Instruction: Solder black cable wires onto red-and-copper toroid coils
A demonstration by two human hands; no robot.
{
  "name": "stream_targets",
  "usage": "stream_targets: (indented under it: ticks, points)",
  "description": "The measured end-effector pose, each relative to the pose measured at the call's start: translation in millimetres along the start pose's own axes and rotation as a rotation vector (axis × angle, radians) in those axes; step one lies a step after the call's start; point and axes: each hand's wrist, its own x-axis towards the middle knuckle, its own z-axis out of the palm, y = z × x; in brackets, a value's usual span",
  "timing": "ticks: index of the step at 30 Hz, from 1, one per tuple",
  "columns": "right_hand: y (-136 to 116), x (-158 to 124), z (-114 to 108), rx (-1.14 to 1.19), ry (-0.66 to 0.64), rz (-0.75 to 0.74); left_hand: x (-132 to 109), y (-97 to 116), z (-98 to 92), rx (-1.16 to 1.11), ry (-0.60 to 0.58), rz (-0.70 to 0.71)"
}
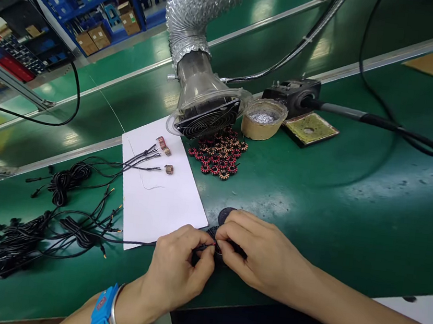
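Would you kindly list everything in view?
bench: one, green, foreground
paper: one, white, centre-left
cables: many, black, left
copper pieces: three, brown, on paper
duct: one, silver, top centre
fan: one, black, below duct
rings: many, red and tan, by fan
pot: one, tan, beside fan
sponge: one, yellow, beside pot
stand: one, black, behind sponge
iron: one, grey, in stand
shelves: several, blue, upper left
boxes: several, brown, on shelves
disc: one, dark, front centre
wristband: one, blue, left wrist
bangle: one, silver, left wrist
left hand: one, bare, on cable
right hand: one, bare, beside left
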Motion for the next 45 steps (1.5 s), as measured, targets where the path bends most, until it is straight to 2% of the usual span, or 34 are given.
stream_targets:
  ticks: [8,14,21,24,28,33,45]
  points:
    - [-1.7,4.0,-3.1,0.023,-0.034,-0.069,-0.6,-1.0,-0.2,0.055,0.001,0.076]
    - [-2.4,3.9,3.9,0.081,0.093,-0.062,-0.8,1.3,-1.3,0.086,0.001,0.108]
    - [-0.9,9.2,-12.2,0.188,-0.070,-0.005,-2.0,-0.7,0.0,0.124,-0.009,0.176]
    - [-0.3,10.9,-11.3,0.162,-0.078,-0.039,-0.7,-1.3,1.3,0.153,0.000,0.183]
    - [-2.0,7.1,0.0,0.039,-0.016,-0.052,-0.3,-0.1,1.8,0.149,0.011,0.188]
    - [-7.9,2.0,11.9,-0.083,0.101,0.036,-1.8,0.0,2.2,0.138,0.018,0.194]
    - [-6.7,1.1,13.5,-0.166,0.180,0.107,-1.9,0.3,2.5,0.098,-0.004,0.112]
